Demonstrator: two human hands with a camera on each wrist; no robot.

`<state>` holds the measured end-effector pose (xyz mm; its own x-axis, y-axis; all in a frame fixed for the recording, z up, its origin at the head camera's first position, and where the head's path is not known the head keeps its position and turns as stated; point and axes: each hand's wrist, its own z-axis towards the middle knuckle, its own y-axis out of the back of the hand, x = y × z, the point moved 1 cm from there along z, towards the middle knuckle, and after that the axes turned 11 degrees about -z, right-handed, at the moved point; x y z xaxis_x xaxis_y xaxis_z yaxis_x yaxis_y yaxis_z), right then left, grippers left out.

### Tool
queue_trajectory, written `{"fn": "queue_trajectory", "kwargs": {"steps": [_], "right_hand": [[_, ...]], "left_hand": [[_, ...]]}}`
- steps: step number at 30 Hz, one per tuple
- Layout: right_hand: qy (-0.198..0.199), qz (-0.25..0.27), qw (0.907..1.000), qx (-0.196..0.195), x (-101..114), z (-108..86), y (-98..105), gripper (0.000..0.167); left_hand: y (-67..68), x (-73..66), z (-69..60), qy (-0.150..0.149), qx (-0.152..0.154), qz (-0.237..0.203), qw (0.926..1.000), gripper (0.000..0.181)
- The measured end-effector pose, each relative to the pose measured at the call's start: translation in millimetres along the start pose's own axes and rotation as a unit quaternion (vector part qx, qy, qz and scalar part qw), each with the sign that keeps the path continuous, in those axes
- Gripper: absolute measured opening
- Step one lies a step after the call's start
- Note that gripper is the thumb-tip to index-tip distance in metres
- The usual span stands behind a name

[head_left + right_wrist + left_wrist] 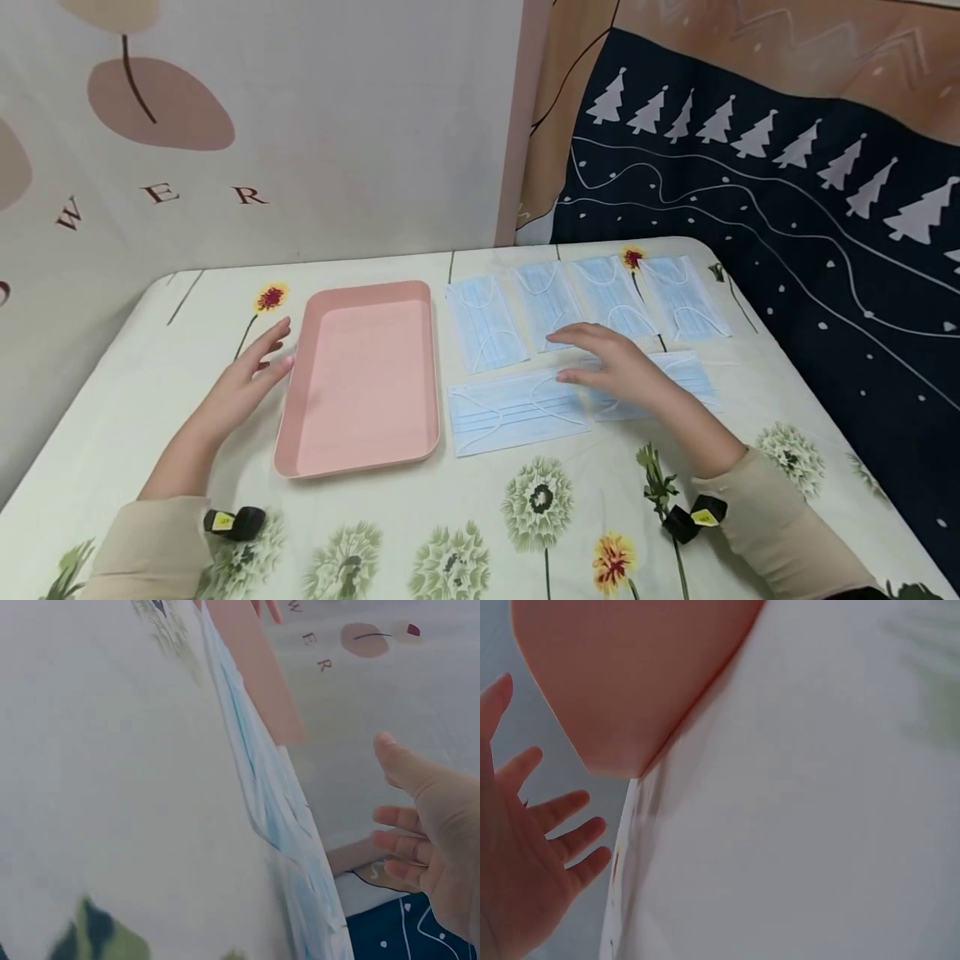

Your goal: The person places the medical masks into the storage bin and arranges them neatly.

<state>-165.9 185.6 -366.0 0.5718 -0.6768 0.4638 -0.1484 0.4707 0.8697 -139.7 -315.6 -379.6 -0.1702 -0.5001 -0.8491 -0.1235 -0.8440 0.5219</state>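
Tray floor (369, 379), head view only

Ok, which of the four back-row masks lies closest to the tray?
The leftmost mask, just right of the pink tray; the other three masks sit farther right along that row.

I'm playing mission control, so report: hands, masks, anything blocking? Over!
Left hand beside pink tray, right hand over blue masks, both empty. Six masks flat on tablecloth. No obstacle seen.
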Motion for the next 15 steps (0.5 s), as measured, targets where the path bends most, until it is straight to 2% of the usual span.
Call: {"fn": "queue_trajectory", "kwargs": {"steps": [6, 11, 15], "right_hand": [[0.022, 0.033, 0.9989, 0.024, 1.8, 5.6, -16.9, 0.050], [0.046, 0.037, 0.9972, 0.045, 3.7, 13.5, -24.2, 0.044], [0.044, 0.043, 0.9955, 0.072, 3.0, 19.8, -29.6, 0.042]], "left_hand": [[-4.1, 10.3, 0.4, -0.006, 0.011, -0.045, 0.9989, 0.061], [-6.2, 13.6, -1.3, 0.003, 0.015, -0.056, 0.9983, 0.061], [-9.7, 17.3, -0.7, 0.011, 0.023, -0.064, 0.9976, 0.061]]}}
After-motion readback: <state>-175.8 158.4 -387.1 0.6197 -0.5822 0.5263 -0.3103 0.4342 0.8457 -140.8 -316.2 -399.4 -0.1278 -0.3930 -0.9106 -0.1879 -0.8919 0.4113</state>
